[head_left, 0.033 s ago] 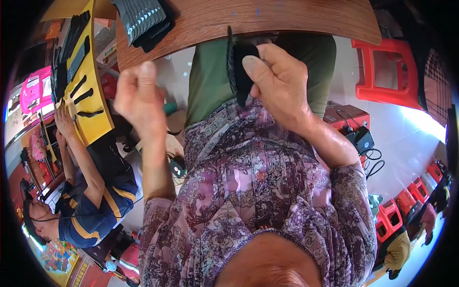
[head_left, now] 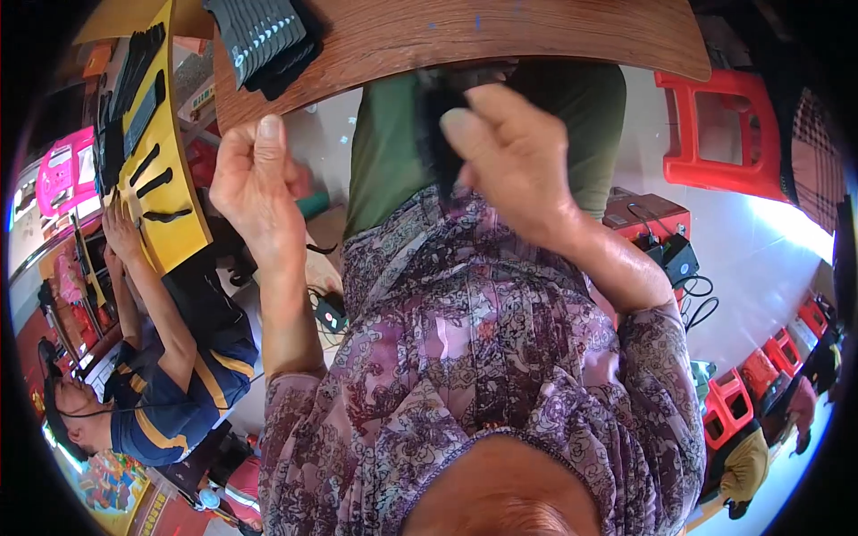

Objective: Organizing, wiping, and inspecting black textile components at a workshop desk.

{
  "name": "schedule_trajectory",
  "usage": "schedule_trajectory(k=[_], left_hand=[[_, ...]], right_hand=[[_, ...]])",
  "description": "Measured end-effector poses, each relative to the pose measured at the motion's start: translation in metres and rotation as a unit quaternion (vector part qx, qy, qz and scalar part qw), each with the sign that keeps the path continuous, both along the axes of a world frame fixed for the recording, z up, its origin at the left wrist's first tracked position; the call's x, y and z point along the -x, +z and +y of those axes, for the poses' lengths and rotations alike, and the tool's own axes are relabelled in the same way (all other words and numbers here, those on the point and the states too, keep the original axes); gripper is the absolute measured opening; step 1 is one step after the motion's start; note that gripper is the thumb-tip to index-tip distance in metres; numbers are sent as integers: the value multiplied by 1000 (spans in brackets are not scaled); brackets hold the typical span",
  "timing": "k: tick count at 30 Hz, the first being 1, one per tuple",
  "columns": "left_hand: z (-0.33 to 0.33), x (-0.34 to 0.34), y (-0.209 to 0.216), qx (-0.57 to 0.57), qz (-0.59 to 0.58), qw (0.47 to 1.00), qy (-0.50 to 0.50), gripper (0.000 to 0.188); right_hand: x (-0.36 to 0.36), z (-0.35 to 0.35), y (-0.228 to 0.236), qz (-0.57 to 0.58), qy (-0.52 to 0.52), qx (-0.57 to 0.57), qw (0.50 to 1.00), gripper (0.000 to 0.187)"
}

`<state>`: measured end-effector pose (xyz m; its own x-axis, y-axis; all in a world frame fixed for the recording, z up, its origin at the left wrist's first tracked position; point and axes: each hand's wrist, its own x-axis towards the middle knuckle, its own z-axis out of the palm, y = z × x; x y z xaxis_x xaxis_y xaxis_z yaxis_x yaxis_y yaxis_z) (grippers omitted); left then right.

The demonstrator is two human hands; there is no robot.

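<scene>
My right hand (head_left: pixel 518 152), blurred by motion, is closed round the edge of a black sock-like fabric piece (head_left: pixel 440 134). The piece hangs in front of my lap, just below the table edge, and is also smeared. To the left, apart from it, my left hand (head_left: pixel 259 179) is raised with its fingers curled and the thumb against them. Whether something small is pinched there cannot be made out. A neat stack of dark grey and black sock-like pieces (head_left: pixel 264 40) with pale markings lies on the brown wooden table (head_left: pixel 500 31), at its left end.
At left, a co-worker's hand (head_left: pixel 121 228) rests by a yellow table (head_left: pixel 188 214) bearing several black pieces (head_left: pixel 156 181). A red stool (head_left: pixel 724 170) stands at right. Near my right elbow are a red box (head_left: pixel 648 214) and a black device with cables (head_left: pixel 675 259).
My right hand and the black fabric piece have shifted slightly left and are more blurred. My left hand has turned a little, its fingers now clearer. The view has shifted slightly.
</scene>
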<state>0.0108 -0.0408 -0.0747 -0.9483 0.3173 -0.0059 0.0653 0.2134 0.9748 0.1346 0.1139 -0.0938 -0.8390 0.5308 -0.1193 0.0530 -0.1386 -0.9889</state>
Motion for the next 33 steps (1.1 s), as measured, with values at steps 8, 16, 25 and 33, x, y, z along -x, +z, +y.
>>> schedule_trajectory(k=[8,16,25,33], left_hand=[[32,-33,-1,115,47,987,-100,23],[21,-20,-36,249,331,909,-47,27],[14,-23,-35,145,234,958,-86,18],[-8,3,-13,132,-314,891,-299,25]], right_hand=[[12,-38,-12,43,70,-131,988,10],[24,-41,-26,67,58,-183,979,16],[6,-25,-12,-16,118,102,988,9],[-1,-23,-32,66,194,-74,976,13]])
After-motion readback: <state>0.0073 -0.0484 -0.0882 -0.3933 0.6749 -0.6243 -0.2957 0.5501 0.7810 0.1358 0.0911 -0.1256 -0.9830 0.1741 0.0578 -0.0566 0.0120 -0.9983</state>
